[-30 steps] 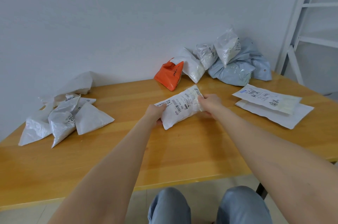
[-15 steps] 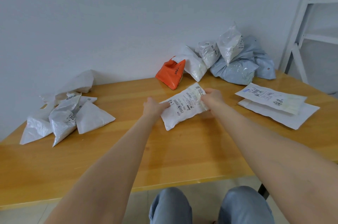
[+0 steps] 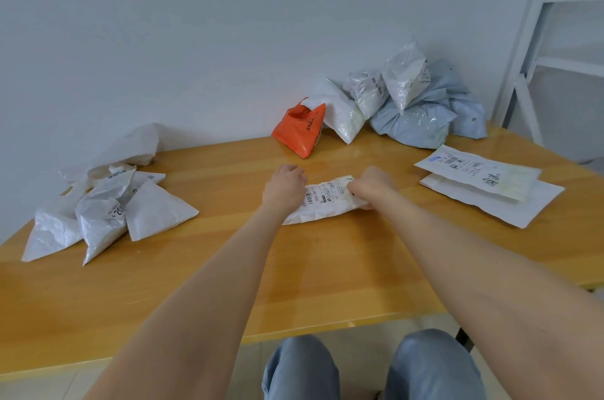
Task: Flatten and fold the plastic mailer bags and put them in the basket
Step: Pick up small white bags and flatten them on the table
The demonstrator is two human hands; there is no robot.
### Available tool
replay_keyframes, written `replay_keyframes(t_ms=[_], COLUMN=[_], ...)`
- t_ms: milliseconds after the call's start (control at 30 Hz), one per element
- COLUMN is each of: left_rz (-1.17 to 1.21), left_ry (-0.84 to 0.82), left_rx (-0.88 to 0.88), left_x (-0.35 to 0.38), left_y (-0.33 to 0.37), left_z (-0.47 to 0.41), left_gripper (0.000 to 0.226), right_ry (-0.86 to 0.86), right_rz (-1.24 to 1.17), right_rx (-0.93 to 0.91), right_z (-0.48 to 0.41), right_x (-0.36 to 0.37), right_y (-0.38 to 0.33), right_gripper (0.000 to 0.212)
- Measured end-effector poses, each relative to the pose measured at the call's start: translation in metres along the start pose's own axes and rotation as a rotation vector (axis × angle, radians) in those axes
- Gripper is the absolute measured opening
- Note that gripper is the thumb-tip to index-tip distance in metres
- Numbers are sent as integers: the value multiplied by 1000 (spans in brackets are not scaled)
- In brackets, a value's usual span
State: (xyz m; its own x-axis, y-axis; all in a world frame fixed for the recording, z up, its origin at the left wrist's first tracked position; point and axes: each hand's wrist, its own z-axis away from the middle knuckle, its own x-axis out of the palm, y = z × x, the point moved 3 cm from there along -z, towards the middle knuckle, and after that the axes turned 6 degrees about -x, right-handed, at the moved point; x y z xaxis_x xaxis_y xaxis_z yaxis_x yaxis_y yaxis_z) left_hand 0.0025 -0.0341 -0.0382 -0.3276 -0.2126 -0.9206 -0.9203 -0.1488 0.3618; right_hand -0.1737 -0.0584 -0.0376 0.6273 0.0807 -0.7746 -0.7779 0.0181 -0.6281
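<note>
White plastic mailer bag (image 3: pixel 327 205) lies flat on the wooden table (image 3: pixel 327 269), at the centre and directly ahead of the person. Its long axis runs left to right, slightly skewed: the left end points toward the person, the right end toward the wall. The printed label (image 3: pixel 322 195) faces up.

The left hand (image 3: pixel 283 185) covers the left end with fingers curled down over the bag's edge. The right hand (image 3: pixel 372 186) grips the right end, fingers curled tight and knuckles up.

An orange bag (image 3: pixel 299 135) stands behind the mailer bag. A heap of bags (image 3: pixel 415 118) sits at the rear right, flat bags (image 3: pixel 474 171) lie at the right, and folded bags (image 3: pixel 157 210) lie at the left.
</note>
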Motion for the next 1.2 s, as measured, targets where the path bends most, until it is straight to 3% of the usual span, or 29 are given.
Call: replay_keyframes(t_ms=[200,333,433,567,833,1200], left_rz=[-193,-211,-226,-236,-270,-304], left_ry=[-192,-198,-196,-193,-208,-191], left_rx=[-2,0,4,4,34,33], left_x=[29,32,35,37,40,42], left_y=[4,2,1,-1,-3,-3], left_z=[11,14,13,15,13,13], left_gripper=[53,53,53,53,53,53], right_ry=[-5,138,196,32,-158,-208], right_rz=[143,222,297,389,530,533], right_rx=[-21,-167,-345,-467,-489,-445], right_z=[1,-3,-5,-8,-8,-7], right_x=[-1,0,4,22,53,59], right_y=[-5,-13,-23,-30,-12,-5], right_gripper=[10,40,43,49,52,55])
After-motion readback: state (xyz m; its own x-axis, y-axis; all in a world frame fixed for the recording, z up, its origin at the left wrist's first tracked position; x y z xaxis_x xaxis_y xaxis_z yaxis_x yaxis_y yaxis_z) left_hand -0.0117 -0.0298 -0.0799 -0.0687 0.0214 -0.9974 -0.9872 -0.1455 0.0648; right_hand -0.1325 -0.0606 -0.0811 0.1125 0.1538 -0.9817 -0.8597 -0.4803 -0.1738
